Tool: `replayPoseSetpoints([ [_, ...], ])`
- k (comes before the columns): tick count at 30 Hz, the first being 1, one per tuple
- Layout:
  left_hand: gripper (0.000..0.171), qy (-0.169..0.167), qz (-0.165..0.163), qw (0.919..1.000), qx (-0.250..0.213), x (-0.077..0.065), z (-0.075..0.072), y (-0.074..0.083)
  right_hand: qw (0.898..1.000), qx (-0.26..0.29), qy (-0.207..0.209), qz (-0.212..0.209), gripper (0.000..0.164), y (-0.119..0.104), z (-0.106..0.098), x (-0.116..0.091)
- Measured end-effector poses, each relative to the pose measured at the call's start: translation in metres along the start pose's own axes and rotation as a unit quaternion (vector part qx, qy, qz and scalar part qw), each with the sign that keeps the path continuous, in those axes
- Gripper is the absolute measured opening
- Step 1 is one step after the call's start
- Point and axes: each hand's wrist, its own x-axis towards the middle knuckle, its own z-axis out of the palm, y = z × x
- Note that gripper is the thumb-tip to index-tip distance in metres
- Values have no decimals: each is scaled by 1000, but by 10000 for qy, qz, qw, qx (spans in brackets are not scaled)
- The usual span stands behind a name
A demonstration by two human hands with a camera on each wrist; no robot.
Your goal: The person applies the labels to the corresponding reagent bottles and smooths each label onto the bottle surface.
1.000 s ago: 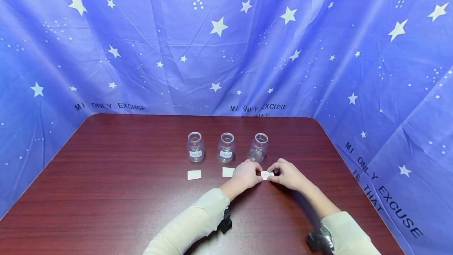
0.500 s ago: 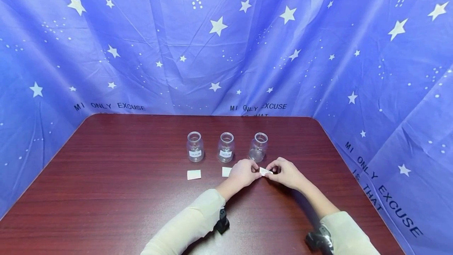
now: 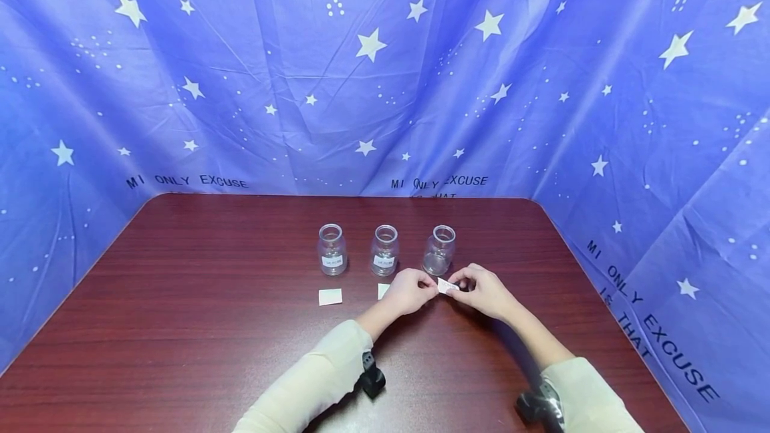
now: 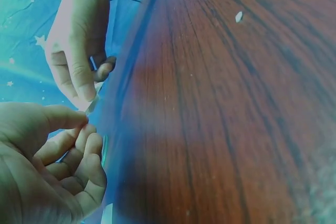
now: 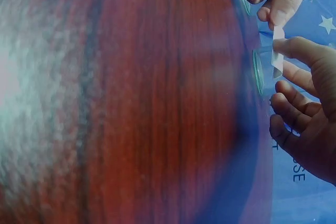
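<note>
A small white label (image 3: 446, 287) with dark print is stretched between two hands in front of the right-hand glass jar (image 3: 437, 259). My left hand (image 3: 409, 291) pinches its left end between thumb and finger. The right hand (image 3: 486, 293) grips the other end, its thumb pressed on the label (image 5: 277, 59) in the right wrist view. That jar stands upright, lidless and without a label. To its left are a middle jar (image 3: 385, 246) and a left jar (image 3: 331, 246), each bearing a white printed label on its front.
A pale paper piece (image 3: 330, 297) lies before the left jar. Another paper piece (image 3: 383, 291) lies before the middle jar, partly hidden by the left hand. Everything rests on a dark red wooden table (image 3: 210, 299) with a blue starry curtain (image 3: 301, 72) behind it.
Both hands have shifted slightly left and toward the right-hand jar, carrying the label, which now slants more. The left hand covers more of the paper piece by the middle jar.
</note>
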Motion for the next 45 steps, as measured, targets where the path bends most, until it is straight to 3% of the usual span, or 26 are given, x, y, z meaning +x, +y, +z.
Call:
replayPoseSetpoints([
  [5, 11, 99, -122, 9997, -174, 0, -3, -3, 9996, -7, 258, -80, 17, -4, 2, 2],
  [12, 13, 179, -311, 9964, -767, -1, -7, -6, 9952, 0, 773, -607, 12, -9, 7, 2],
  [21, 12, -91, -352, 9931, -1115, -2, -8, -6, 9969, 52, 410, -674, 6, -17, 12, 4],
  [27, 14, -194, -327, 9928, -1133, -1, -8, -7, 9955, 205, 498, -784, 6, -17, 16, 6],
  [37, 14, -196, -269, 9930, -1130, -4, -11, -7, 9972, 277, 357, -591, 6, -20, 18, 7],
  [45, 13, -103, -133, 9890, -1469, -5, -14, -4, 9977, 551, 381, -58, 6, -23, 16, 8],
])
